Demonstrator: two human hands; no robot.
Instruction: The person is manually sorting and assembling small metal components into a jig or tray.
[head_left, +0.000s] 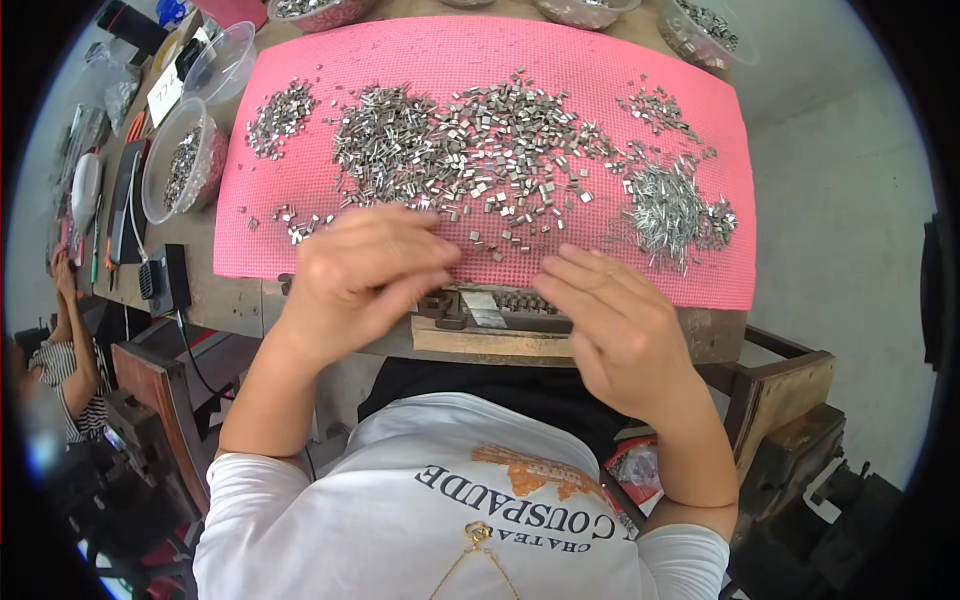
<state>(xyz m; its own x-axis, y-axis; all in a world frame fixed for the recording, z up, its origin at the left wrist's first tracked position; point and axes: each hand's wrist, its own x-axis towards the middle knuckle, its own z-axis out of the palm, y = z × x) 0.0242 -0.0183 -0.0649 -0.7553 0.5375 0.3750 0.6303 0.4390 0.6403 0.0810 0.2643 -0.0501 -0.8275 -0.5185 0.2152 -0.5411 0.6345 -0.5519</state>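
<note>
Both hands are over the near edge of a pink mesh mat (pixel 600 50). My left hand (pixel 365 265) is bent, with thumb and fingertips close together near the left end of a narrow dark metal fixture (pixel 510 302). Whatever those fingers hold is too small to make out. My right hand (pixel 615 320) reaches over the fixture's right part, fingers stretched out and the thumb below them. Small parts stand in a row along the fixture, beside a pale strip (pixel 483 308). Just beyond the hands lie loose small square metal pieces (pixel 510 130).
A pile of thin silvery pins (pixel 665 210) lies on the mat's right side. Plastic tubs of metal parts, including one bowl (pixel 160 185), line the left and far edges. A black box (pixel 172 275) with a cable stands at left. Another person (pixel 75 370) sits at far left.
</note>
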